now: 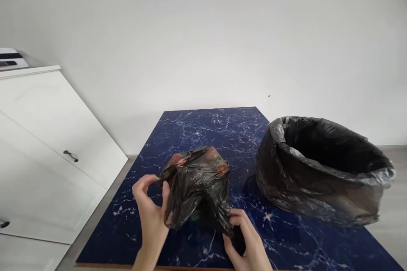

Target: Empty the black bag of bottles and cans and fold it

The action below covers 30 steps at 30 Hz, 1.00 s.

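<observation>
White wall (pixel 203 42) rises behind a blue table (pixel 210 129). On the table's right side stands a bin (pixel 318 194) covered with black plastic. To its left, near the front edge, is a black bag (pixel 199 180) with reddish patches showing. The left hand (pixel 151 216) pinches its left corner between thumb and finger; the right hand (pixel 246 237), fingers nearly closed, pinches the lower right corner.

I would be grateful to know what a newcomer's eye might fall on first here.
Probably the large, black-lined bin, open-mouthed on the right of the blue marbled tabletop. Next comes the crumpled black bag at front centre, with reddish patches, its upper left edge pinched by the left grip and its lower right by the right grip.
</observation>
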Available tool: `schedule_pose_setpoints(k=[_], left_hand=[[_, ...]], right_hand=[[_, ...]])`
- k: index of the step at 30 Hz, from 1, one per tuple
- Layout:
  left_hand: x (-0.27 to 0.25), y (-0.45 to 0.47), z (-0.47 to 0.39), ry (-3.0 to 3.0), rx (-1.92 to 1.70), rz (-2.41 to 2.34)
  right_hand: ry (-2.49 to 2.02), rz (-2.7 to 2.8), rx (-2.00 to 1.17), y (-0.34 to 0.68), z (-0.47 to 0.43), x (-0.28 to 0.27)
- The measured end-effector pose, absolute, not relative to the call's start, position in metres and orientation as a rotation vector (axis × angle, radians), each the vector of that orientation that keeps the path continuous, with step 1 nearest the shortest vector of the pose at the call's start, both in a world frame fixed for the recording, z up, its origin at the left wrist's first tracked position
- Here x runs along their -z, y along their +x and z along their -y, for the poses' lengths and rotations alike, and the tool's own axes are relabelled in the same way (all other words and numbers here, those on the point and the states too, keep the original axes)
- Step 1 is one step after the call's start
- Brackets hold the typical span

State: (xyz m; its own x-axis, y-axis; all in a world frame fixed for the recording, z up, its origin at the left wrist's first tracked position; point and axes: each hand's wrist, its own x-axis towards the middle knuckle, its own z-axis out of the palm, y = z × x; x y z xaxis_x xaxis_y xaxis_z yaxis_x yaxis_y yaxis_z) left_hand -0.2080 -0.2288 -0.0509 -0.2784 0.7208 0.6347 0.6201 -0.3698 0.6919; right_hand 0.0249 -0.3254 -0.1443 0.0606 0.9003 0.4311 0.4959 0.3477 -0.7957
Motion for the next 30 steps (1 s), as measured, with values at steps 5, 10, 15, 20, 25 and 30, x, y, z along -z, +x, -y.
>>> schedule_pose_setpoints(k=[5,10,15,20,25,30], left_hand=[[0.079,-0.199,0.289,2.223,-1.447,-1.412],[0.093,-0.188,0.304,2.545,-1.018,-1.286],[0.106,-0.186,0.301,2.683,-0.860,-1.197],[0.114,-0.204,0.306,2.727,-0.899,-1.198],[0.104,-0.225,0.310,2.745,-1.056,-1.260],[0.103,-0.253,0.305,2.783,-0.966,-1.499]], right_hand=[[-1.265,1.606,-0.507,0.027,0.331,0.146],[-1.254,1.646,-0.634,0.030,0.333,0.135],[-1.201,1.680,-0.777,0.033,0.334,0.132],[-1.123,1.635,-0.850,0.040,0.337,0.127],[-1.060,1.361,-0.886,0.043,0.332,0.125],[-1.263,1.373,-0.769,0.033,0.321,0.126]])
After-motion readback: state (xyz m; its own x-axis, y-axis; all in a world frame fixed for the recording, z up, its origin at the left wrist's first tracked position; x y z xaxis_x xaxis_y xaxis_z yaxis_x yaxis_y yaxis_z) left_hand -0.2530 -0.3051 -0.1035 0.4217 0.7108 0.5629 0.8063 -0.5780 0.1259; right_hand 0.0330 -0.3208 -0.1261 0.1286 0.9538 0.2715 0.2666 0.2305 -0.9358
